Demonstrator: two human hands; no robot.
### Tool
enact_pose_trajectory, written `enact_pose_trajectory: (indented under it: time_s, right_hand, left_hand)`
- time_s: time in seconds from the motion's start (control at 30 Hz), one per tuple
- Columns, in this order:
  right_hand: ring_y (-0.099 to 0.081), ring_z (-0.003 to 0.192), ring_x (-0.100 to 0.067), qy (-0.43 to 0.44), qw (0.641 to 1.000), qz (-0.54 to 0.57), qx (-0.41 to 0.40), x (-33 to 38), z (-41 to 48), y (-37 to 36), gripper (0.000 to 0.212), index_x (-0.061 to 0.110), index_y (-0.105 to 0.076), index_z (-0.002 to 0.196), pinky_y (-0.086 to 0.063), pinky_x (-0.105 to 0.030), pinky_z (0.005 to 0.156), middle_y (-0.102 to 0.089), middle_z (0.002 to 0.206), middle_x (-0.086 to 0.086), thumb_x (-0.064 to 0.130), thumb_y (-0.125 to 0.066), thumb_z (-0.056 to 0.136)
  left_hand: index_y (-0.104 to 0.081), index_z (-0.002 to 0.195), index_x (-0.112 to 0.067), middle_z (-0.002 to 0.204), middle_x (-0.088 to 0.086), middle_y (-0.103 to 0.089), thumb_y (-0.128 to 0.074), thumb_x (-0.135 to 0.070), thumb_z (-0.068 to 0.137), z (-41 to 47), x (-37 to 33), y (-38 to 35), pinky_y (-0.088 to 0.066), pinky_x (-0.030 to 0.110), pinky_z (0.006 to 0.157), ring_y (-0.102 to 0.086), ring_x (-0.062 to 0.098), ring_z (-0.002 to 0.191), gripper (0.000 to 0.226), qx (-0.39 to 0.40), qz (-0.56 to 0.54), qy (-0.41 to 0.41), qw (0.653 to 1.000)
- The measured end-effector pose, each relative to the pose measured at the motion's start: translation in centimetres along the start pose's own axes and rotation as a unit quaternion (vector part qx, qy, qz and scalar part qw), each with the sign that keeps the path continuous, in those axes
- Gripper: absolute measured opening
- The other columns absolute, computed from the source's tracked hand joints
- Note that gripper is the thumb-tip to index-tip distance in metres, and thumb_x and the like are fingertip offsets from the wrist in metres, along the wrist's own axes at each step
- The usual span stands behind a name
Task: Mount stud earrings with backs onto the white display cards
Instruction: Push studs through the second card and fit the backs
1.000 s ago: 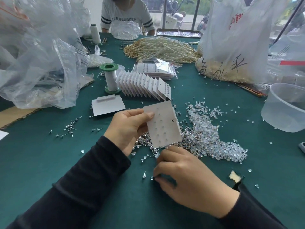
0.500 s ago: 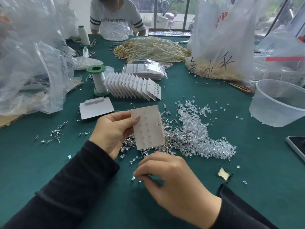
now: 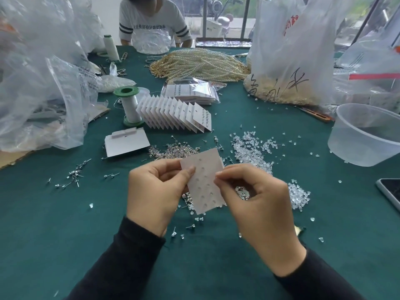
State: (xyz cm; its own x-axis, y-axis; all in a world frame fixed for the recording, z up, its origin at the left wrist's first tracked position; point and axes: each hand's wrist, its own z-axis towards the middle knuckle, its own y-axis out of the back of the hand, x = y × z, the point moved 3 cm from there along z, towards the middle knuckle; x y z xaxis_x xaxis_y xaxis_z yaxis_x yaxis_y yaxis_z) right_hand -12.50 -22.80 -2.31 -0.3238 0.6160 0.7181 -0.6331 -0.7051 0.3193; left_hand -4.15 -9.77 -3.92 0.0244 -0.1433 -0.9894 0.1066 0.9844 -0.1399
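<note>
Where the display card (image 3: 202, 180) sits: in the air above the worktop (image 3: 65, 234), tilted, between both hands, over the edge of the stud litter.
Card surface: matte white, rectangular, thin; two columns of small raised dimples run down it.
Left grip (image 3: 155, 191): fingers curled, thumb pressed flat on the card's left edge, holding it.
Right grip (image 3: 259, 204): thumb and forefinger pinched together at the card's right edge; whether a stud lies in the pinch is too small to tell.
Sleeves: dark, soft knit, down to both wrists.
Worktop: covered in dark green cloth with a smooth nap.
Stud pile (image 3: 173, 150): thin silver pins in a tangle, just beyond the card.
Earring backs (image 3: 249, 150): clear, bullet-shaped plastic bits, heaped to the right of the studs and scattered outward.
Filled cards (image 3: 177, 113): white, overlapped like a fan, farther back.
Spool (image 3: 129, 105): upright, green flanges, pale thread, touching the fan's left end.
Blank card (image 3: 126, 142): lies flat, near the spool.
Tub (image 3: 365, 135): round, translucent plastic, far right.
Pearl strands (image 3: 201, 66): cream beads with gold ends, piled at the back.
Bags (image 3: 43, 94): crinkled clear film, far left.
</note>
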Motion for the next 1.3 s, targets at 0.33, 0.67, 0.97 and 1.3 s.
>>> enact_pose_trajectory:
  time_s: [0.33, 0.67, 0.97, 1.3]
  right_hand:
    - [-0.058, 0.073, -0.007, 0.051, 0.997, -0.059, 0.021, 0.4, -0.5, -0.4, 0.003, 0.008, -0.073, 0.073, -0.045, -0.012, 0.067, -0.062, 0.078, 0.0, 0.009, -0.071, 0.072]
    - [-0.058, 0.076, 0.0, 0.043, 0.998, -0.037, 0.026, 0.2, -2.3, -0.2, 0.003, 0.008, -0.07, 0.069, -0.043, -0.009, 0.07, -0.061, 0.077, 0.0, 0.005, -0.071, 0.069]
    - [-0.057, 0.077, 0.002, 0.031, 0.998, -0.04, 0.03, -0.1, -2.7, 0.0, 0.002, 0.007, -0.07, 0.069, -0.042, -0.008, 0.069, -0.06, 0.078, 0.002, 0.005, -0.071, 0.069]
    - [-0.058, 0.076, 0.003, 0.023, 0.999, -0.045, 0.019, -0.2, -2.8, -0.2, 0.001, 0.007, -0.072, 0.07, -0.041, -0.004, 0.068, -0.061, 0.076, 0.002, 0.007, -0.071, 0.07]
  left_hand:
    - [-0.074, 0.066, -0.026, 0.063, 0.0, -0.072, -0.072, -0.027, 0.051, -4.2, 1.2, -0.8, -0.054, 0.022, 0.053, -0.065, 0.009, 0.055, 0.015, -0.035, -0.058, -0.002, 0.998]
    - [-0.074, 0.066, -0.024, 0.059, 0.001, -0.071, -0.073, -0.013, 0.059, -5.7, 1.7, -1.3, -0.05, 0.017, 0.049, -0.064, 0.006, 0.052, 0.013, -0.049, -0.09, 0.014, 0.995]
    - [-0.073, 0.066, -0.025, 0.059, 0.001, -0.071, -0.075, -0.008, 0.062, -5.5, 2.5, -1.2, -0.052, 0.021, 0.051, -0.063, 0.008, 0.051, 0.017, -0.049, -0.075, 0.01, 0.996]
    - [-0.072, 0.067, -0.03, 0.058, -0.003, -0.07, -0.078, -0.006, 0.066, -5.2, 2.6, -1.2, -0.053, 0.022, 0.053, -0.062, 0.007, 0.052, 0.025, -0.061, -0.028, -0.008, 0.998]
